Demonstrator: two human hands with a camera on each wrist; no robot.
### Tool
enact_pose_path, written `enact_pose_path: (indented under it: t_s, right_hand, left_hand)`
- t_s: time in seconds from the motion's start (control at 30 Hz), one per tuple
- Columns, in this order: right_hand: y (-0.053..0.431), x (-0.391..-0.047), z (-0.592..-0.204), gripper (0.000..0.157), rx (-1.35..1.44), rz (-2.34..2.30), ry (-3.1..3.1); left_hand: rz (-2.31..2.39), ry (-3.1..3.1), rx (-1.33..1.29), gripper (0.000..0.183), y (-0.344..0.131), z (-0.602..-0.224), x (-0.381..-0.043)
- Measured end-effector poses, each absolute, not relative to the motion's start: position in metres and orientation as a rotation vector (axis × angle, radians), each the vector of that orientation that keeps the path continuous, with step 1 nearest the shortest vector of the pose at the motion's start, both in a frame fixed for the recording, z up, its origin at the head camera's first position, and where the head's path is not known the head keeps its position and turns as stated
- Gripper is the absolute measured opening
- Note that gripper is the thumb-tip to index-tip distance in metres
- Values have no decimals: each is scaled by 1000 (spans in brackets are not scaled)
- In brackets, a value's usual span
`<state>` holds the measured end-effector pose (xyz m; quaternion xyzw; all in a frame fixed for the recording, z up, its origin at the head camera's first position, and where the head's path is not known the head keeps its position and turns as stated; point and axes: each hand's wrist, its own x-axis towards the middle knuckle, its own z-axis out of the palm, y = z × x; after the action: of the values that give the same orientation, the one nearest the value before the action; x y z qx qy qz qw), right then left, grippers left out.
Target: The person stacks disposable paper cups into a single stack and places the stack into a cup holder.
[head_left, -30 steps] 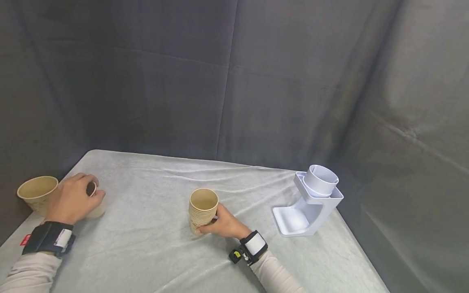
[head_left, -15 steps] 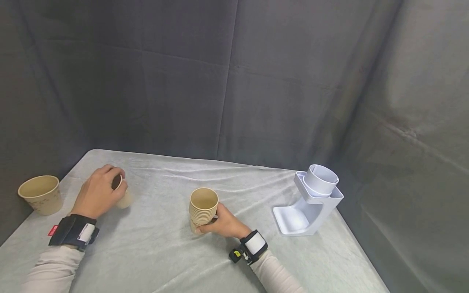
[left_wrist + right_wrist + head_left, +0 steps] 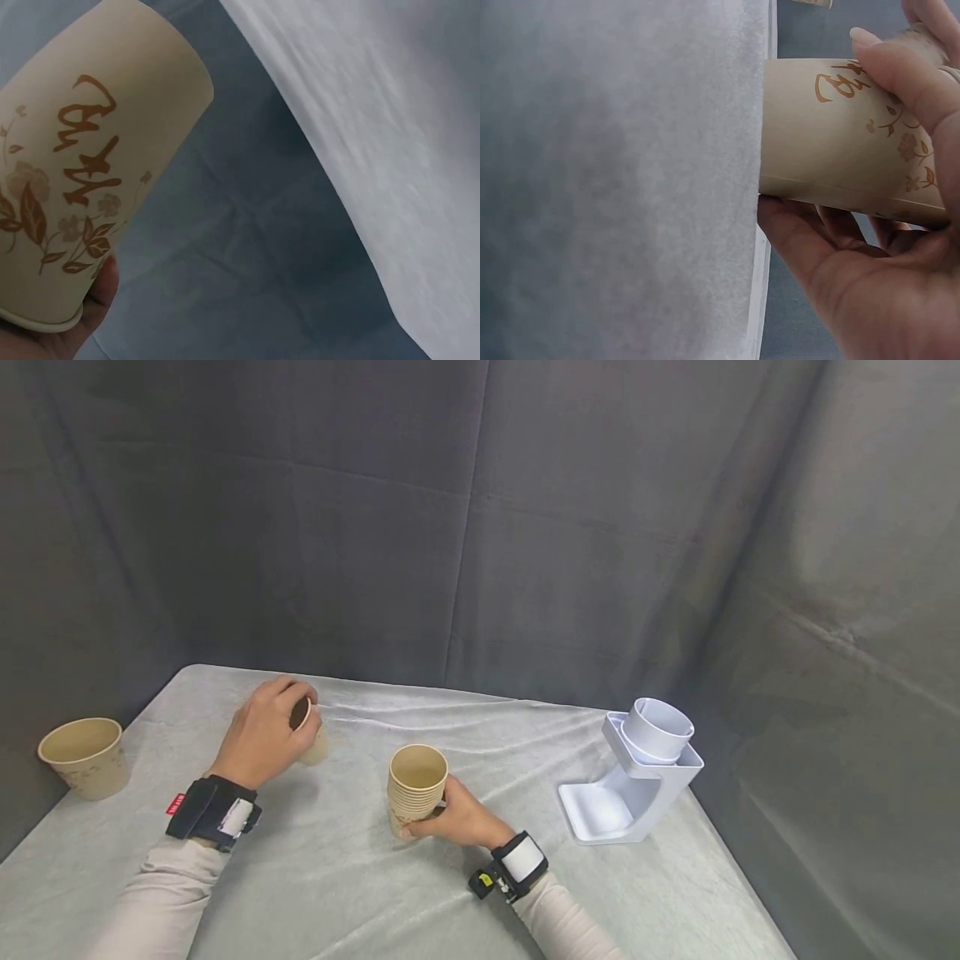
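Observation:
My left hand (image 3: 258, 735) holds a paper cup (image 3: 318, 748) by its rim, above the left-centre part of the table. In the left wrist view this paper cup (image 3: 97, 161) is beige with brown lettering and flowers, and its lower end tips upward in the picture. Near the middle of the table, my right hand (image 3: 467, 818) grips a stack of nested paper cups (image 3: 407, 807), which stands upright with the open side up. The right wrist view has the thumb and fingers (image 3: 791, 244) on opposite sides of the bottom cup (image 3: 810, 150).
At the left edge stands a wide beige paper tub (image 3: 93, 772). A white plastic stand (image 3: 641, 814) with a round ring (image 3: 656, 739) on top is at the right. Light grey cloth (image 3: 337, 902) covers the table, and dark curtains enclose its back and sides.
My left hand has carried the paper cup rightward and a little farther back, away from the beige tub. The right hand and the cup stack have stayed in place.

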<state>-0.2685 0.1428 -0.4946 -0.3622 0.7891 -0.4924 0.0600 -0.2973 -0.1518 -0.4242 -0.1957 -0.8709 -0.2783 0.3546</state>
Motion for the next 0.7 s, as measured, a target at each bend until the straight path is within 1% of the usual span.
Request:
enact_pose_path:
  t_s: [0.1, 0.4, 0.7]
  right_hand:
    - [142, -261, -484, 66, -1099, -1502, 2370]
    - [142, -260, -484, 66, -1070, -1503, 2372]
    - [142, -264, -488, 67, -1093, -1502, 2385]
  left_hand:
    - [-733, -2227, -539, 12, -140, -420, -299]
    - [-756, -2195, -596, 13, -111, -407, -297]
    - [-741, -2094, -681, 14, -93, -397, -289]
